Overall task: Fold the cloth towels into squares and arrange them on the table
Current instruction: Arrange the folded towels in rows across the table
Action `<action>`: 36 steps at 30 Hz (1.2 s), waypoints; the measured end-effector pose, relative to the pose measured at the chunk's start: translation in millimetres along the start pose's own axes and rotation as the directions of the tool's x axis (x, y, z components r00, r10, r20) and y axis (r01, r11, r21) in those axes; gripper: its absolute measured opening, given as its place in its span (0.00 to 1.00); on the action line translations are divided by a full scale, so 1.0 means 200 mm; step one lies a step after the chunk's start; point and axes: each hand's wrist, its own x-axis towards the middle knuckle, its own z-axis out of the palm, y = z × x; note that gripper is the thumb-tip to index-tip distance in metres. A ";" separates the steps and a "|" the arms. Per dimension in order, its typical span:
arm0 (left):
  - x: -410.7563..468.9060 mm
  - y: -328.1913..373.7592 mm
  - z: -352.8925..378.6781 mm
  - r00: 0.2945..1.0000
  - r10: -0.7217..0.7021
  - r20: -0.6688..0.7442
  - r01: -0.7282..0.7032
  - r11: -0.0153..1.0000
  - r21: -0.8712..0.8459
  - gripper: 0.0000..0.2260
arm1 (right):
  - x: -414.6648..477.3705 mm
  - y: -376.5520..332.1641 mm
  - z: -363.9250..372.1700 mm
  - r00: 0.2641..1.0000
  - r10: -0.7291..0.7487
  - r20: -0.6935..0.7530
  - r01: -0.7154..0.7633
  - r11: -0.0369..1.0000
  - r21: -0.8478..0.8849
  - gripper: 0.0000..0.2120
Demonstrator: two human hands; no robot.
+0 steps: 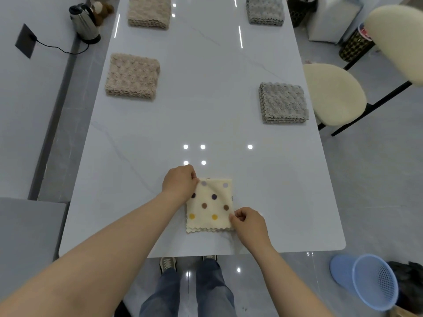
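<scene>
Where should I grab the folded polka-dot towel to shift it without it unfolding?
Probably the near scalloped edge of the polka-dot towel, coming from the near side of the table: the loose layers seem to end there, so pinching them together keeps the square closed.

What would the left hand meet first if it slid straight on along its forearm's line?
Beyond the corner of the dotted towel in its grip, the left hand would cross bare table, then probably meet the nearer grey folded towel. The wide-angle view makes that line uncertain.
</scene>
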 end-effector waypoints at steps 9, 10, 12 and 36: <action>-0.03 -0.05 -0.01 0.999 0.045 -0.027 -0.045 0.999 0.029 0.09 | -0.03 -0.01 0.02 0.998 0.030 0.061 -0.026 0.998 -0.062 0.11; -0.03 -0.05 0.00 0.998 0.059 -0.037 -0.059 0.998 0.016 0.09 | -0.04 -0.02 0.02 0.999 0.017 0.040 -0.013 0.995 -0.097 0.06; -0.04 -0.04 0.02 0.995 0.081 -0.052 -0.082 0.997 -0.013 0.08 | -0.06 -0.05 0.01 0.991 -0.108 -0.084 0.087 0.972 -0.218 0.08; -0.41 -0.08 0.08 0.967 0.170 -0.191 -0.171 0.985 0.015 0.12 | 0.01 -0.11 -0.02 0.863 -0.484 0.147 0.503 0.789 -0.353 0.23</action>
